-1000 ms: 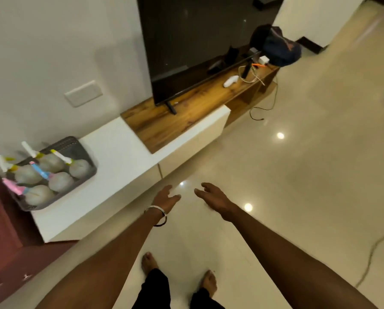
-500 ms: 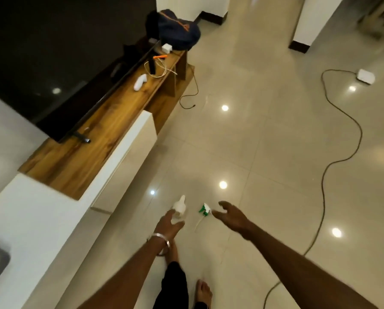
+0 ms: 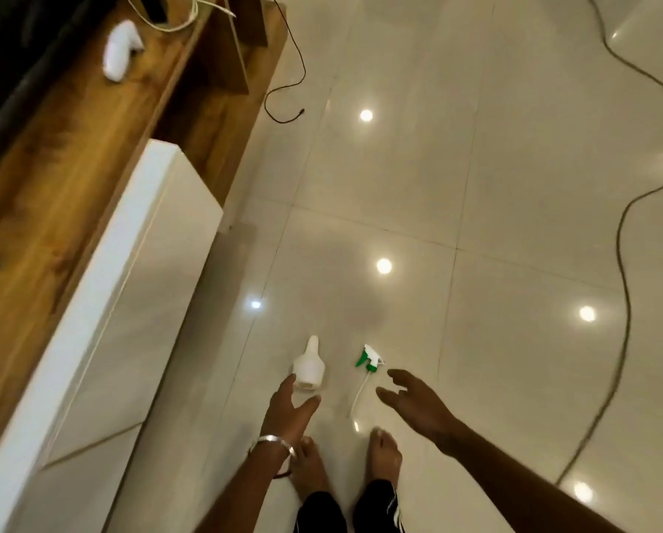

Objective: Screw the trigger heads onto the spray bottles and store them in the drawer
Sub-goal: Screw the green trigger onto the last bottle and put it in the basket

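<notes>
The white spray bottle (image 3: pixel 309 366) lies on the floor, the green trigger head (image 3: pixel 368 359) just right of it. Your left hand (image 3: pixel 288 413) and right hand (image 3: pixel 418 403) hang spread and empty; grip the bottle's body, lift the head without bending its tube.

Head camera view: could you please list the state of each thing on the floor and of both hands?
White plastic spray bottle: uncapped, on the floor.
Green-and-white trigger head: detached, lying on the tiles.
Left hand: open, at the bottle.
Right hand: open, empty, near the trigger head.
</notes>
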Demonstrator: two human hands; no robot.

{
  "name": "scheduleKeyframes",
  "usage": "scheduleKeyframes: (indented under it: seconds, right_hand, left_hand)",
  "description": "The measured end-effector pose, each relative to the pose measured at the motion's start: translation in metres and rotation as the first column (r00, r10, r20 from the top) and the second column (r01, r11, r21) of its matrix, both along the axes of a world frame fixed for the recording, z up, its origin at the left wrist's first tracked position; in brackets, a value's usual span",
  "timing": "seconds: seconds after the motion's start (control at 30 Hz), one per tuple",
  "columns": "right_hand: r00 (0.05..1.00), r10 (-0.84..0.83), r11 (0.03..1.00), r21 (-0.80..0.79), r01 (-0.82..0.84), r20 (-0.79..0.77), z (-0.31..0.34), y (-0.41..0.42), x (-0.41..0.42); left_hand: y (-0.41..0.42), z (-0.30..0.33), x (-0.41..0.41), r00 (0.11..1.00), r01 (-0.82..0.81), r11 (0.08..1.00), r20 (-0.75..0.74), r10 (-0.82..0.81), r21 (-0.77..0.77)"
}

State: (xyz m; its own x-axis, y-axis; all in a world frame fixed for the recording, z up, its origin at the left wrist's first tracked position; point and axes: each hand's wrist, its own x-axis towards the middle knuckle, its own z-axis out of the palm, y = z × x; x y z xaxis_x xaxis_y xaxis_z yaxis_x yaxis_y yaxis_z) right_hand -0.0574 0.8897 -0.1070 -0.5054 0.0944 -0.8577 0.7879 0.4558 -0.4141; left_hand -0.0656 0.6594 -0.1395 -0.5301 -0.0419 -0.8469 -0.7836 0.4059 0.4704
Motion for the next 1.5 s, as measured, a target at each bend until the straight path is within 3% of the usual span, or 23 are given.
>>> scheduleKeyframes:
  seconds: [0.27,0.53,0.67,0.87,1.07,1.27,1.5]
  right_hand:
    - [0.99,-0.113,0.993,-0.022,0.115,0.086,-0.207,0.02,0.013]
    - [0.977,-0.181,0.983,0.006,0.181,0.116,-0.313,0.035,0.035]
    - [0.96,-0.243,0.97,0.012,0.243,0.138,-0.331,0.039,0.043]
    - [0.904,-0.41,0.911,0.101,0.4,0.118,-0.348,0.03,0.032]
    - [0.834,-0.552,0.804,0.264,0.533,0.001,-0.38,0.006,0.006]
    - [0.805,-0.576,0.74,0.327,0.588,-0.142,-0.41,-0.015,0.002]
    - [0.799,-0.586,0.737,0.319,0.595,-0.137,-0.415,-0.014,0.009]
  left_hand:
    - [0.003,-0.225,-0.018,1.0,-0.009,0.987,-0.023,0.006,-0.16]
    - [0.006,-0.346,-0.025,0.999,0.04,0.962,0.011,-0.039,-0.269]
    - [0.016,-0.355,-0.027,0.999,-0.021,0.967,-0.043,0.01,-0.255]
    - [0.022,-0.325,-0.008,0.98,-0.094,0.995,-0.178,0.086,-0.04]
    - [0.015,-0.303,0.049,0.985,-0.124,0.991,-0.13,0.116,-0.056]
    - [0.006,-0.311,0.084,0.987,-0.15,0.985,-0.065,0.144,-0.082]
    - [0.012,-0.313,0.093,0.994,-0.101,0.993,-0.049,0.099,-0.058]
